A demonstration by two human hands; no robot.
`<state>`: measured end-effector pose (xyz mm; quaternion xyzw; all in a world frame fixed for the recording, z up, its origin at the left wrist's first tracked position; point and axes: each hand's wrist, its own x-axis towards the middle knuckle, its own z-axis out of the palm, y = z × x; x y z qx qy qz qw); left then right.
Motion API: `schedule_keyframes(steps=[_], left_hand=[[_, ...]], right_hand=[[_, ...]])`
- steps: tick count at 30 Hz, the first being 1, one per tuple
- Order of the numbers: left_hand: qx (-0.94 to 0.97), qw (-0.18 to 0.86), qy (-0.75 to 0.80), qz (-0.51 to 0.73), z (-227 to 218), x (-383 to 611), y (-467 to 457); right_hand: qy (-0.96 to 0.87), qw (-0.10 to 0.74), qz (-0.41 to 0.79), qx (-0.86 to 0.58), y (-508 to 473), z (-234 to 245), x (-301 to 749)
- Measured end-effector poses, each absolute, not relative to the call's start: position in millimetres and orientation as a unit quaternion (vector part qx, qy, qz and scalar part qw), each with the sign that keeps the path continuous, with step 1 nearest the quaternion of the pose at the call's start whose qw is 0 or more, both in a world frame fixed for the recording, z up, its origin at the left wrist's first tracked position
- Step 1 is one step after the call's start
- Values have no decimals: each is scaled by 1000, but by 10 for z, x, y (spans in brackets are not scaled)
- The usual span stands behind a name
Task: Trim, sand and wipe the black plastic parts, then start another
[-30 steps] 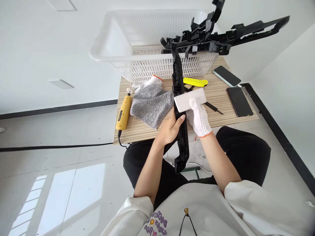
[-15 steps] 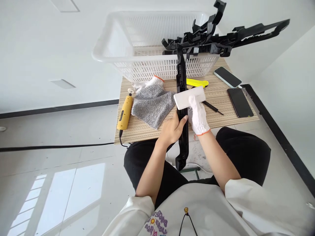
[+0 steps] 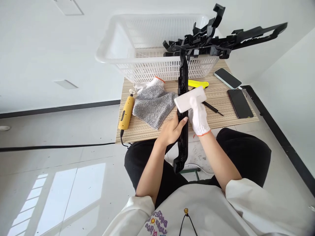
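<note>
Black plastic strip, long and ribbed: near end above our lap, far end overlapping the near rim of a white basket in view. Our bare left hand has its grip closed around the strip, thumb on top. Our right hand, white-gloved, grips a white block laid across it, just far of the left; contact with the strip we cannot tell. On the left of the tabletop we note grey cloth and a yellow power tool; right, a yellow cutter and two phones. Black parts lie over the basket's right side.
</note>
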<state>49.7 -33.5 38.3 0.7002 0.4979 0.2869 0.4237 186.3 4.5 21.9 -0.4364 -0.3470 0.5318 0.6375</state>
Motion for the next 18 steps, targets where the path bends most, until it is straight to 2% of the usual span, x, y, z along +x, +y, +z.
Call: schedule_keyframes(steps=[2,6,10,14,18], left_hand=[[698,429,478,316,362,491,-329],[687,429,488,326,337,497,-320],[688,429,479,338,338,507,-314],[679,430,488,340,308,495,-307],[669,446,474,359,265,472,-296]], right_hand=[[-373,612,554,-425,5,238,1867],[-365,633,542,-415,-47,304,1870],[-372,604,550,-441,-73,348,1844],[-323,632,525,-469,-81,363,1813],[-332,621,546,-454,-91,383,1819]])
